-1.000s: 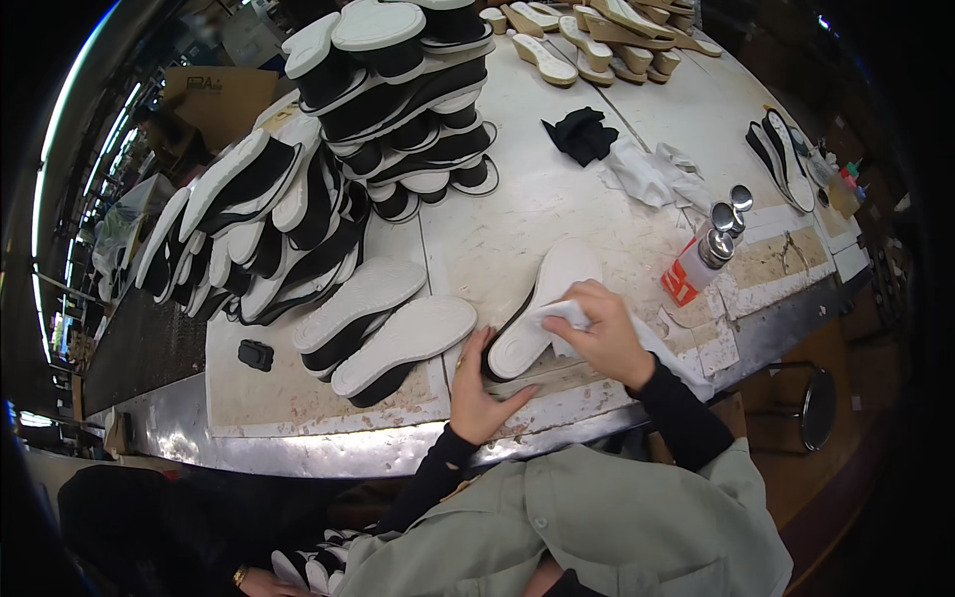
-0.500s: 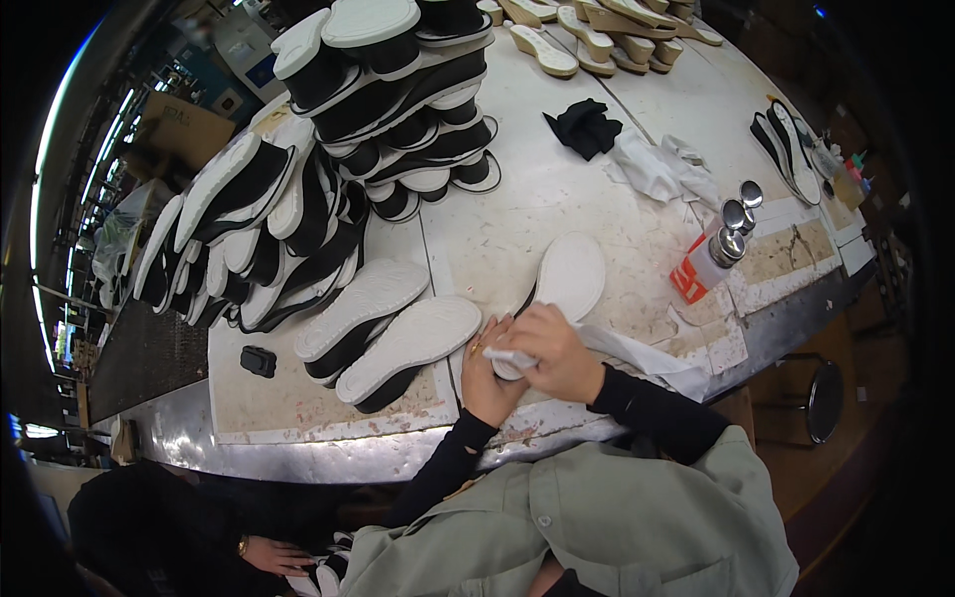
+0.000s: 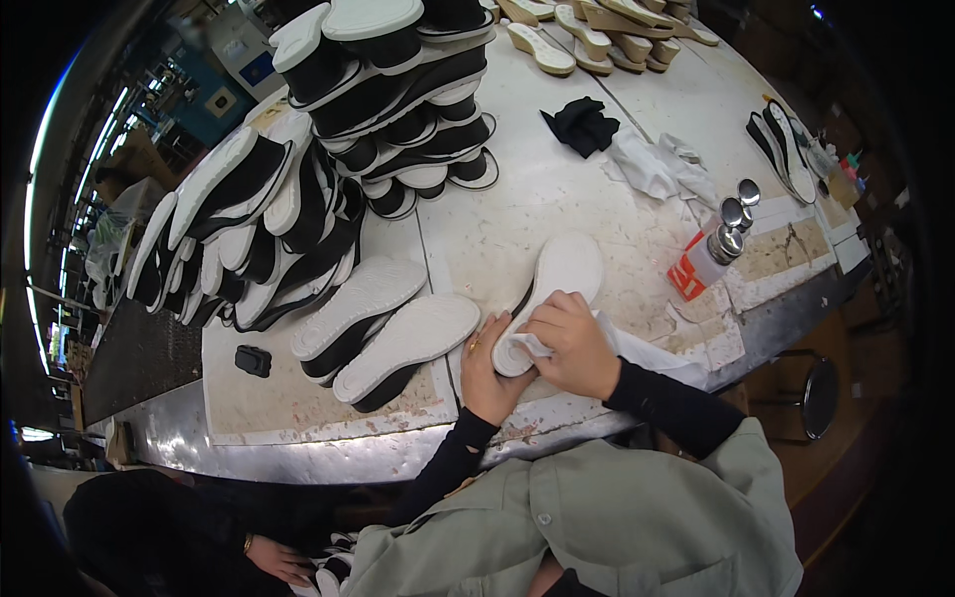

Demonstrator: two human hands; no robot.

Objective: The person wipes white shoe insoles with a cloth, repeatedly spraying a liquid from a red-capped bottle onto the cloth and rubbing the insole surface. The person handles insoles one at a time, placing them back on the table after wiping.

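A white-topped wedge shoe sole (image 3: 569, 267) lies on the worktable in front of me, its narrower end toward my body. My left hand (image 3: 487, 376) is wrapped around the side of that near end, a ring on one finger. Pinched in my right hand (image 3: 572, 346) is a white cloth (image 3: 532, 344), pressed on the sole's top; its long tail trails off to the right. Just left of my hands rest two more white soles with black wedges, the nearer sole (image 3: 418, 343) close to my left fingertips.
Tall stacks of black-and-white soles (image 3: 398, 109) crowd the left. Clear bottles with metal lids (image 3: 708, 261) stand right. Black cloth (image 3: 580, 127) and white rags (image 3: 657, 167) lie farther back, with tan soles (image 3: 542, 50) beyond. A co-worker's hand (image 3: 279, 559) shows lower left, a stool (image 3: 821, 396) at right.
My right hand has shifted right across the sole's near end with the cloth, uncovering more of its white top. My left hand keeps its hold.
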